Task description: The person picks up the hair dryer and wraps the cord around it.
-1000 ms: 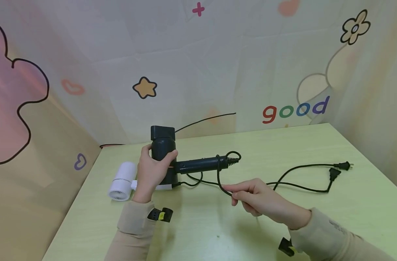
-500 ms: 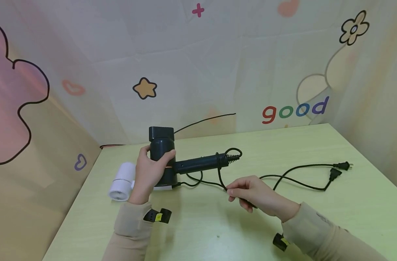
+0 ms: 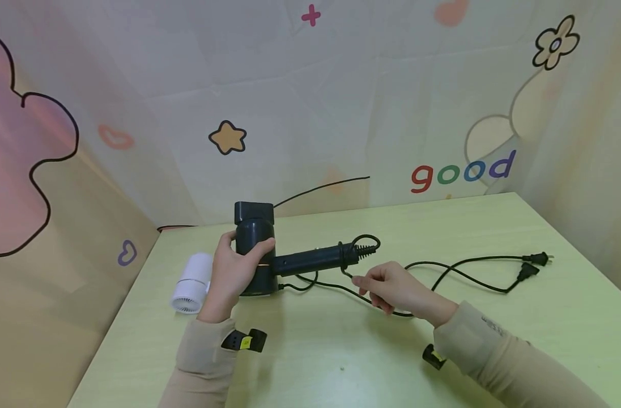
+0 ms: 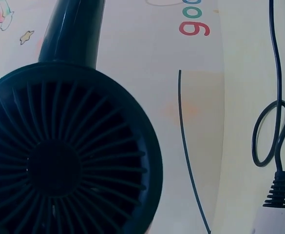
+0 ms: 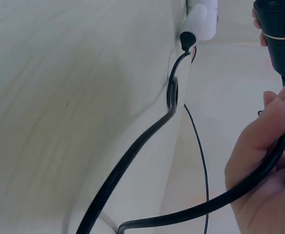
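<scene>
My left hand (image 3: 234,272) grips the barrel of a dark hair dryer (image 3: 255,238), its handle pointing right. In the left wrist view the slatted intake grille (image 4: 54,165) fills the lower left. A black cord loops back from the spring-like sleeve (image 3: 366,250) and wraps around the handle's end. Just below that end, my right hand (image 3: 399,289) pinches the cord, which runs along the palm (image 5: 259,170) in the right wrist view. Behind and left of my left hand lies a white hair dryer (image 3: 192,283) on the table, its handle mostly hidden by the dark one.
The white dryer's black cord (image 3: 341,287) runs right across the pale table (image 3: 310,362). Two plugs (image 3: 537,259) lie at the right end of the table. A printed cloth backdrop (image 3: 310,113) rises behind the table's back edge.
My right hand has moved up and left towards the handle's end, and the stretch of cord between them has shortened. The cord on the table has shifted; the left hand has barely moved.
</scene>
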Tool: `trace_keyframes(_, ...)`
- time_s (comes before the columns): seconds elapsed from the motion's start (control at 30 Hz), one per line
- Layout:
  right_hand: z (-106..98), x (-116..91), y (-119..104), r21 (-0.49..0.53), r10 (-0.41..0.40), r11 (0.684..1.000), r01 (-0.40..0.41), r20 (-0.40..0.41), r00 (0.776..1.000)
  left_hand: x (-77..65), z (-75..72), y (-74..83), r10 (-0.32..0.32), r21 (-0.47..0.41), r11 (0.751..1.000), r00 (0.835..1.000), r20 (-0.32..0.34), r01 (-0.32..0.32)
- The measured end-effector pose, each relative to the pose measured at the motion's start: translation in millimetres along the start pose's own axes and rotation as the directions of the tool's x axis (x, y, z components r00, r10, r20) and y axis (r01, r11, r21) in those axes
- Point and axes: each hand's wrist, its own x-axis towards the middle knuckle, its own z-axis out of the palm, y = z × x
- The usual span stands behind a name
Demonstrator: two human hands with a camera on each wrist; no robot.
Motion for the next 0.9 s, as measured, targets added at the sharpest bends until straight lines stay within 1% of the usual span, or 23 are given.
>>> trace_keyframes(0.2,-6.5,8.5,1.3,-0.097,0.004,0.995,-0.010,-0.055,0.998,-0.4,-1.7,-1.6,-0.004,-0.001,1.000,0.999,0.036,0.004)
trace_keyframes(0.33,-12.3,10.6,-0.3,-0.160,-0.031,0.987,0.021,-0.061,0.998,0.1,-2.2,-2.8,-0.001,0.000,1.000,0.998,0.060,0.001)
trace_keyframes(0.5,-20.3,11.0,-2.0,-0.228,-0.102,0.969,0.094,-0.026,0.994,-0.2,-2.9,-4.3,-0.003,-0.026,1.000,0.996,0.090,0.006)
trace_keyframes(0.6,-24.8,10.4,-3.0,-0.245,-0.147,0.958,0.145,0.010,0.989,-0.8,-3.8,-5.0,0.003,-0.047,0.999,0.994,0.112,0.002)
trace_keyframes(0.7,-28.1,9.5,-4.0,-0.284,-0.204,0.937,0.204,0.029,0.979,-1.3,-5.4,-5.9,0.010,-0.079,0.997,0.991,0.132,0.001)
trace_keyframes(0.83,-30.9,10.3,-4.6,-0.313,-0.242,0.918,0.243,0.041,0.969,-1.7,-7.7,-6.9,0.001,-0.117,0.993,0.986,0.166,0.019)
trace_keyframes(0.9,-32.8,11.0,-4.4,-0.313,-0.247,0.917,0.246,0.038,0.968,-1.9,-8.7,-7.2,-0.003,-0.130,0.991,0.982,0.189,0.028)
